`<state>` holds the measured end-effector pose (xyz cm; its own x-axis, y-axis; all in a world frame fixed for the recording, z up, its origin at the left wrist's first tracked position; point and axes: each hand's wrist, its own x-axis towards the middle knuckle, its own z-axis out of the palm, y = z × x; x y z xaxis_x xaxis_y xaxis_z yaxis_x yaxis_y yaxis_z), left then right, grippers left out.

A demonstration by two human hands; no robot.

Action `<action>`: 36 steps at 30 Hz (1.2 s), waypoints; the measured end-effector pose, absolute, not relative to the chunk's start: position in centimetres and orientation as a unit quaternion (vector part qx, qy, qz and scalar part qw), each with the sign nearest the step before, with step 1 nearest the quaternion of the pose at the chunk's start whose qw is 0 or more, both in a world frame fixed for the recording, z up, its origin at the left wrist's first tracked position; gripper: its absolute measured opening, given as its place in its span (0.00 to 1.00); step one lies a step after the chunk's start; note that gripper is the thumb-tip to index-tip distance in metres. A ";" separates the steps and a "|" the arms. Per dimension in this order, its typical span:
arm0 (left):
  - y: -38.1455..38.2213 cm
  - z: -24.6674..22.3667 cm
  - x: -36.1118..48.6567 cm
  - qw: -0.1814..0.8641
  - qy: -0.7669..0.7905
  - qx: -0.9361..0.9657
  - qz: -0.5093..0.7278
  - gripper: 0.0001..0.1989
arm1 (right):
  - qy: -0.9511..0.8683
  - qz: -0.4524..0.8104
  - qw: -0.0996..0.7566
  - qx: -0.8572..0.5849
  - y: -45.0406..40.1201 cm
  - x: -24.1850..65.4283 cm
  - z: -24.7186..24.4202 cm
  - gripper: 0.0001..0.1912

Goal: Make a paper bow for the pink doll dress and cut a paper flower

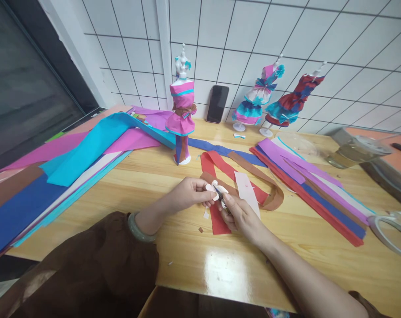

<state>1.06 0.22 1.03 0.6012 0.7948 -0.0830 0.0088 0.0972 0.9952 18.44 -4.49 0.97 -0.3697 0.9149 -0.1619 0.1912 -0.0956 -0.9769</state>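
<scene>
My left hand (193, 193) pinches a small white paper flower (212, 191) by its left petals, above the middle of the wooden table. My right hand (238, 212) is closed around small dark scissors (219, 193), whose tips lie against the flower. The scissors' handles are mostly hidden in the fingers. Below the hands are a red paper strip (219, 221), a brown strip (275, 196) and a pale pink piece (246, 190). Behind them stands a small dress form (182, 119) in pink, brown and turquoise paper.
Long coloured paper strips (97, 150) cover the table's left side, and another stack (319, 198) lies at the right. Two dressed forms (255, 99) (294, 99) and a phone (217, 104) stand by the tiled wall. A glass cup (355, 152) and a tape roll (382, 225) are at the right.
</scene>
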 end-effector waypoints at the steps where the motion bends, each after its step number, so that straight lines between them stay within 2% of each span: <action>1: 0.2 1.0 1.1 0.661 0.333 0.603 0.297 0.12 | -0.594 0.577 0.315 -0.464 -4.5 18.5 0.9 0.23; 36: 0.4 1.0 1.0 0.651 0.342 0.608 0.301 0.13 | -0.600 0.562 0.299 -0.485 -4.4 18.6 1.0 0.23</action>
